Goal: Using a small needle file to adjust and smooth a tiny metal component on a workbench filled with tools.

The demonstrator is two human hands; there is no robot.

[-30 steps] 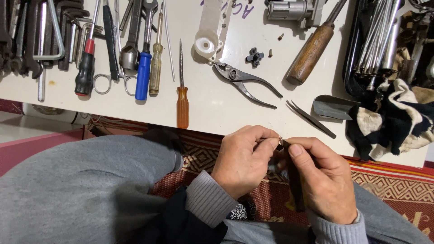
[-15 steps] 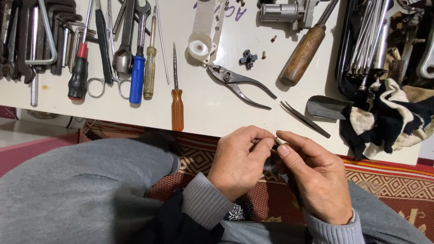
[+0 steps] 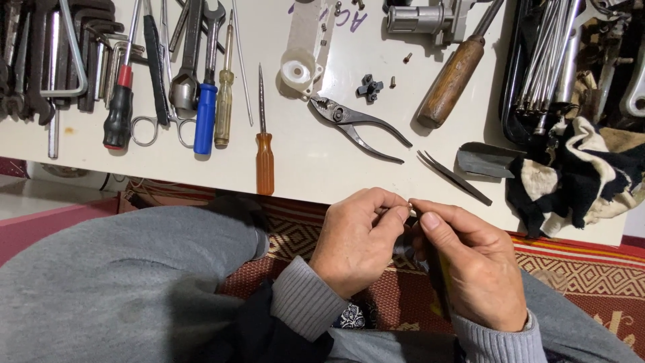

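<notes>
**Grey sleeves, two hands, one tiny part**

Grey cuffs frame the action, and both hands meet just below the near edge of the white table [image 3: 322, 168]. The left hand [image 3: 359, 238] curls its fingers in, thumb and forefinger pressed together on a small pale part [image 3: 410, 202], too small to tell what it is. The right hand [image 3: 474, 265] comes in from the other side, its thumb and forefinger tips closing on the same part, so the two hands touch at the fingertips. A dark, slim tool [image 3: 440, 282] runs down inside the right palm, mostly hidden.

Up on the table, the orange-handled screwdriver [image 3: 265, 161] lies nearest the left hand, pointing away. The pliers [image 3: 356, 124] rest just right of it, jaws slightly parted, with dark tweezers [image 3: 453, 176] beside them, near the right hand. Further back sits a wooden-handled tool [image 3: 449, 84]; a black-and-white rag [image 3: 571, 175] is bunched at the right edge. Below the hands, a patterned red rug [image 3: 591, 269] shows between the knees.
</notes>
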